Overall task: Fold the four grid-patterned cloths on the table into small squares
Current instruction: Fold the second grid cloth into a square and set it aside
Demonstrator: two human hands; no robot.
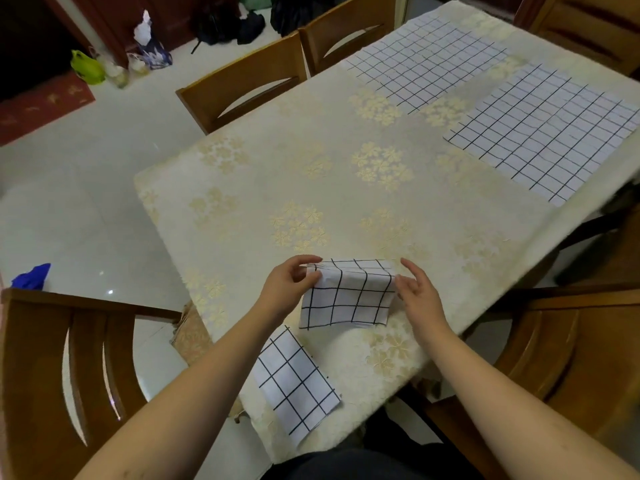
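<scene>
A white cloth with a black grid point(348, 294), folded small, is held up near the table's front edge. My left hand point(289, 287) pinches its upper left corner. At its right edge my right hand point(417, 292) touches it with thumb and fingertips; whether it pinches the cloth is unclear. A second folded grid cloth point(296, 382) lies flat on the table under my left forearm. Two more grid cloths lie spread out flat at the far right, one at the back point(422, 60) and one nearer the right edge point(547, 133).
The table carries a cream tablecloth with gold flowers point(311, 188). Wooden chairs stand around it: two at the far side point(242, 88), one at the near left point(69, 368), one at the right point(554, 334). Bags and a red mat lie on the floor at the back left.
</scene>
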